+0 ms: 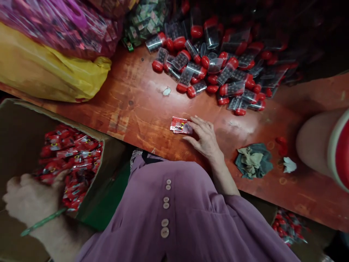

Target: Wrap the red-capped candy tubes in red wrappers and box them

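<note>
Taking the cardboard box as the landmark, a small red printed packet lay to its right, flat on the table near the front edge. The packet's long axis ran roughly sideways, and its clear right-hand end lay nearest the right hand, which was much closer to it than the left hand. So the packet was on the thumb side of the right hand, just off the fingertips; whether they touched it could not be told.

The right hand was slack and clenched on nothing, back upward, fingers bent and pointing away from the person, thumb spread apart below them. Its forearm reached up from the lower right, farther from the box than the packet was.

The left hand was down at the box's near left part, blurred, its thumb toward the red wrapped packets inside and a green bangle at the wrist. Whether it grasped any could not be told.

Beyond the box and to its right, red-capped clear tubes lay heaped; a yellow bag sat just behind the box.
</note>
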Tool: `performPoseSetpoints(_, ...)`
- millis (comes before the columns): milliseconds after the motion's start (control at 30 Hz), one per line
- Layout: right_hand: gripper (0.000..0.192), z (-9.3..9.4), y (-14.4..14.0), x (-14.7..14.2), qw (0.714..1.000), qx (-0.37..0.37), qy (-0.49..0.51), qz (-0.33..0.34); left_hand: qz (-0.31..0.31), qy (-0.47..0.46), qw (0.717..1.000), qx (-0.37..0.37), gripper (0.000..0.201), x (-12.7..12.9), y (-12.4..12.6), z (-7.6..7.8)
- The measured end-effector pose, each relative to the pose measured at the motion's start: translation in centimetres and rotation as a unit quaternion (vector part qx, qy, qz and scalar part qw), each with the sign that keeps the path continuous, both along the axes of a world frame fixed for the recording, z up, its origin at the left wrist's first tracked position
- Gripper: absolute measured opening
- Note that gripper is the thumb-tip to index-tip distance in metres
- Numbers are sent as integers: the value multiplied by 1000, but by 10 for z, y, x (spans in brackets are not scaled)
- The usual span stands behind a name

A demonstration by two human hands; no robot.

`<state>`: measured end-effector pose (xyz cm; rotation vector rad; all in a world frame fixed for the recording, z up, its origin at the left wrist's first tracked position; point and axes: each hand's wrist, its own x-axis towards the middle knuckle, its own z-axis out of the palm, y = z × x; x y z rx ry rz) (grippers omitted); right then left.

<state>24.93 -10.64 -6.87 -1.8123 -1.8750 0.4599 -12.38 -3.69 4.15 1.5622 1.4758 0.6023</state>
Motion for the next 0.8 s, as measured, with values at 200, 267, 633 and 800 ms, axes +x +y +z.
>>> performPoseSetpoints(200,24,-24,-2,-12,1000,24,-8,-14,-152,1,981,121,31,94,18,-47)
performPoseSetpoints(267,20,-29,-1,-19,999,40,-10,-24,-223,1,958,182,30,121,25,-70)
performPoseSetpoints(633,27,4,3,-26,997,-34,-71,8,-423,61,815,391,36,173,37,-128)
performPoseSetpoints(800,28,37,54,1,997,-58,-45,6,-405,77,810,418,21,173,38,-125)
